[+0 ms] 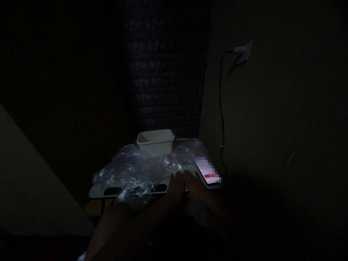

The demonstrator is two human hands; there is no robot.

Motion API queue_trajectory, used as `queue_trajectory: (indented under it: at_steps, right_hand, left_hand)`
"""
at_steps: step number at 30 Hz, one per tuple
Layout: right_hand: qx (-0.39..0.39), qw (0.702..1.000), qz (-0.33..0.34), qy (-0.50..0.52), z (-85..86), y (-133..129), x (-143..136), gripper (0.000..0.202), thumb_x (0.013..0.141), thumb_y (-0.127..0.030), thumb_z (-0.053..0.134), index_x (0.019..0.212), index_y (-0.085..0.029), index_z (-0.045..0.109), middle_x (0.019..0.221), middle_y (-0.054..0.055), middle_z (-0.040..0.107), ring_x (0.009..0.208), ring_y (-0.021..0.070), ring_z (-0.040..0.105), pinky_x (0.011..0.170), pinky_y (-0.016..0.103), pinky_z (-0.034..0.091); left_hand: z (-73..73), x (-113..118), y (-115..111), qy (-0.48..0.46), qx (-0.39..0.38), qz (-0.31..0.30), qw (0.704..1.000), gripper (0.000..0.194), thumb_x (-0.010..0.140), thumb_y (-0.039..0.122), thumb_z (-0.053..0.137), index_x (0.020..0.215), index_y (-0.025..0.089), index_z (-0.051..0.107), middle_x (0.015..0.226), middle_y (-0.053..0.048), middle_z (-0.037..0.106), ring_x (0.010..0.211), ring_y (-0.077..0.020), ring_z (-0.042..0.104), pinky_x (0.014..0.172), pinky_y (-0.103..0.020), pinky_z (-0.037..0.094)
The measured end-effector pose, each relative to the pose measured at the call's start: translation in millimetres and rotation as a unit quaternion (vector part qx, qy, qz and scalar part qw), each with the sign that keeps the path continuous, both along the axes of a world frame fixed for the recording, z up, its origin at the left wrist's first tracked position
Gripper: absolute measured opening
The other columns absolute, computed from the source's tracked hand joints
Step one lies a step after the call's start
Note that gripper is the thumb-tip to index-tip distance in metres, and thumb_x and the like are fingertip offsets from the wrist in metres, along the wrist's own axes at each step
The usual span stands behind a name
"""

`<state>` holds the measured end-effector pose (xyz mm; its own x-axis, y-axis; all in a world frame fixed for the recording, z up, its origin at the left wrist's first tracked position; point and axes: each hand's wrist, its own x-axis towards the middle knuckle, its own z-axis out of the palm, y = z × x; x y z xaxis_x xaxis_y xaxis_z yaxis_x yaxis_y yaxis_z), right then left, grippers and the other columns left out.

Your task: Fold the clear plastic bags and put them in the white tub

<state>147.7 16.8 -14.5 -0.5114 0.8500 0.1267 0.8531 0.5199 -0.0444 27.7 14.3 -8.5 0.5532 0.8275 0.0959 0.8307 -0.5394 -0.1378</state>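
Note:
In dim light, my left hand [176, 184] lies flat near the front edge of a small white table [95, 191], fingers stretched forward. Close beside it rests my right hand [193, 185], also flat with its fingers out, the two nearly touching. Neither holds anything. Just right of my right hand lies a phone [208, 170] with a lit screen, partly pixelated. Crumpled clear plastic sheeting [133, 166] spreads over much of the tabletop, left of and behind my hands. Toward the back, a cream plastic tub [156, 143] with dark side handles stands upright on the plastic.
A dark cable [221, 108] hangs along the right wall from a plug in a wall socket [246, 52]. Behind the table is a dark blind [163, 72] with a looped cord [201, 105]. A pale panel [32, 181] slants at the left. My bare leg [111, 221] is below the table edge.

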Motion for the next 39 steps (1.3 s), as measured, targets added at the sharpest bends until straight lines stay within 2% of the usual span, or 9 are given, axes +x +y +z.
queue_trajectory:
  at_steps: [9, 19, 24, 30, 34, 39]
  right_hand:
    - [-0.013, 1.000, 0.003, -0.001, 0.4, 0.6, 0.8, 0.071, 0.057, -0.033, 0.042, 0.118, -0.005, 0.016, 0.123, 0.015, 0.016, 0.113, 0.0218, 0.005, 0.087, 0.043, -0.002]
    - [-0.024, 1.000, 0.001, -0.017, -2.4, 3.2, 2.1, 0.073, 0.057, -0.033, 0.043, 0.118, -0.006, 0.015, 0.124, 0.015, 0.013, 0.113, 0.0226, 0.004, 0.086, 0.047, 0.000]
    - [0.008, 1.000, 0.012, -0.018, -0.8, 1.6, 5.5, 0.072, 0.057, -0.035, 0.044, 0.118, -0.007, 0.017, 0.123, 0.014, 0.016, 0.112, 0.0235, 0.005, 0.086, 0.047, 0.001]
    - [0.025, 0.998, 0.055, -0.002, 0.4, 2.2, 10.4, 0.066, 0.058, -0.037, 0.044, 0.116, -0.013, 0.023, 0.123, 0.010, 0.021, 0.112, 0.0218, 0.010, 0.086, 0.046, -0.002]
    - [0.029, 0.996, 0.079, 0.010, 7.2, -2.9, 8.2, 0.063, 0.058, -0.038, 0.045, 0.114, -0.016, 0.027, 0.122, 0.009, 0.024, 0.111, 0.0210, 0.012, 0.087, 0.044, -0.001]
    - [0.038, 0.995, 0.087, 0.035, 25.0, -6.7, 3.3, 0.055, 0.055, -0.041, 0.049, 0.106, -0.024, 0.038, 0.115, 0.005, 0.035, 0.108, 0.0215, 0.021, 0.087, 0.042, 0.000]
  left_hand:
    - [1.0, 1.0, -0.6, 0.006, 0.000, 0.003, 1.000, 0.060, 0.067, 0.034, 0.033, 0.115, 0.000, 0.022, 0.120, -0.020, 0.022, 0.110, -0.0278, 0.014, 0.086, -0.046, 0.009]
    - [-0.7, -0.9, 1.2, 0.014, 0.022, -0.003, 1.000, 0.060, 0.067, 0.037, 0.033, 0.114, 0.002, 0.024, 0.118, -0.020, 0.026, 0.109, -0.0287, 0.018, 0.085, -0.049, 0.010]
    - [1.5, -1.2, -4.6, 0.011, 0.031, 0.012, 0.999, 0.051, 0.070, 0.031, 0.031, 0.113, 0.004, 0.028, 0.117, -0.019, 0.029, 0.107, -0.0281, 0.023, 0.084, -0.049, 0.011]
    - [3.2, -6.2, -14.0, 0.017, 0.048, 0.011, 0.999, 0.041, 0.074, 0.023, 0.026, 0.110, 0.005, 0.033, 0.114, -0.018, 0.034, 0.104, -0.0262, 0.029, 0.084, -0.046, 0.016]
    - [7.9, -14.0, -17.7, 0.024, 0.056, -0.023, 0.998, 0.036, 0.074, 0.021, 0.028, 0.107, 0.007, 0.037, 0.108, -0.017, 0.041, 0.098, -0.0244, 0.036, 0.083, -0.043, 0.019]
    - [17.8, -23.2, -15.6, 0.008, 0.040, -0.070, 0.997, 0.028, 0.071, 0.020, 0.035, 0.094, 0.009, 0.048, 0.093, -0.012, 0.051, 0.088, -0.0205, 0.044, 0.081, -0.037, 0.023]
